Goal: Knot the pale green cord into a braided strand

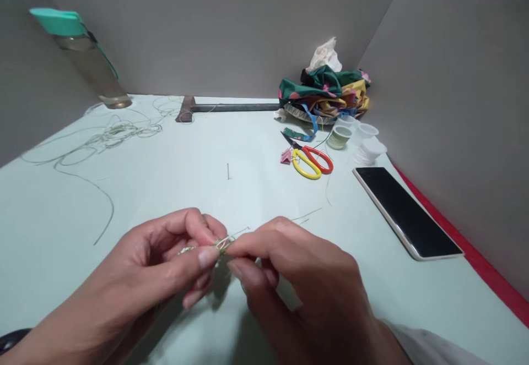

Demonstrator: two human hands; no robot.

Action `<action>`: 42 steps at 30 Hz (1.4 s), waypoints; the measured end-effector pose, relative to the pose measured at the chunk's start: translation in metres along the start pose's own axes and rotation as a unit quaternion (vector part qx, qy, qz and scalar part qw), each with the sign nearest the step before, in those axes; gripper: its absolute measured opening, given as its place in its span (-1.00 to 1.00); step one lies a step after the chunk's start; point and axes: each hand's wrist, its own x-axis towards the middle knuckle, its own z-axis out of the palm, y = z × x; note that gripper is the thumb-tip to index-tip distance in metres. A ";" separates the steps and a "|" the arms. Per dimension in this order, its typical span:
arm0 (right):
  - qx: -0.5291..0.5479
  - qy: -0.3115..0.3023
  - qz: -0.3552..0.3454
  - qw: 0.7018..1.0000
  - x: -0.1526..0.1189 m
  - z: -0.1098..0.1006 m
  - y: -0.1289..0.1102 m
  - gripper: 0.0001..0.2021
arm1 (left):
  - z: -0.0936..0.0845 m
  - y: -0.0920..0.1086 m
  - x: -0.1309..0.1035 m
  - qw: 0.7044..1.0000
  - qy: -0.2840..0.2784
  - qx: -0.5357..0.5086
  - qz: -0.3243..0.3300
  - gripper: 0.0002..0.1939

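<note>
The green threadwork [222, 245], located left of and nearer than the scissors [306, 150], is pinched crosswise in the left hand's [165, 260] closed grip. Its right end is met by the right hand [301, 266], whose hold cannot be determined.

- Threadwork [222, 245] of fine strands.
- Scissors [304, 149] with glossy plastic handles.
- Phone [407, 211] shows smooth, glossy screen.
- Cloth bundle [326, 91] bears satiny sheen.
- Smooth, matt tabletop [185, 172].
</note>
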 end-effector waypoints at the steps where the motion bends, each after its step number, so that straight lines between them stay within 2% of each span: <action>1: -0.002 0.002 0.000 1.000 0.001 0.000 0.000 -0.86 | 0.000 -0.001 0.000 1.000 -0.006 0.005 0.005 -0.71; 12: -0.046 0.021 -0.016 0.999 0.000 0.008 0.001 -0.84 | -0.010 -0.011 -0.003 0.993 -0.018 0.091 0.069 -0.68; 16: -0.060 0.050 -0.026 0.997 -0.002 0.013 0.002 -0.85 | -0.011 -0.015 -0.003 0.995 -0.025 0.073 0.057 -0.67; 21: -0.060 0.015 -0.053 0.997 -0.007 0.012 0.002 -0.81 | -0.006 -0.013 -0.005 0.999 -0.009 0.029 0.035 -0.69; 25: -0.071 0.009 -0.088 0.994 -0.011 0.008 0.002 -0.86 | -0.007 -0.012 -0.005 0.999 -0.013 0.011 0.029 -0.69; 32: -0.062 0.000 -0.069 0.996 -0.009 0.002 0.000 -0.87 | -0.005 -0.009 -0.002 0.998 -0.009 -0.047 0.030 -0.69; 36: -0.015 0.039 -0.078 0.996 -0.005 -0.002 0.001 -0.90 | 0.000 -0.003 -0.002 0.996 -0.032 -0.071 0.037 -0.67; 40: -0.019 0.055 -0.004 0.998 -0.003 -0.005 0.000 -0.89 | 0.002 0.000 -0.003 0.994 -0.033 -0.096 0.027 -0.70; 42: -0.020 0.051 -0.010 0.998 -0.003 -0.004 0.001 -0.92 | 0.002 0.001 -0.003 0.993 -0.033 -0.112 0.022 -0.73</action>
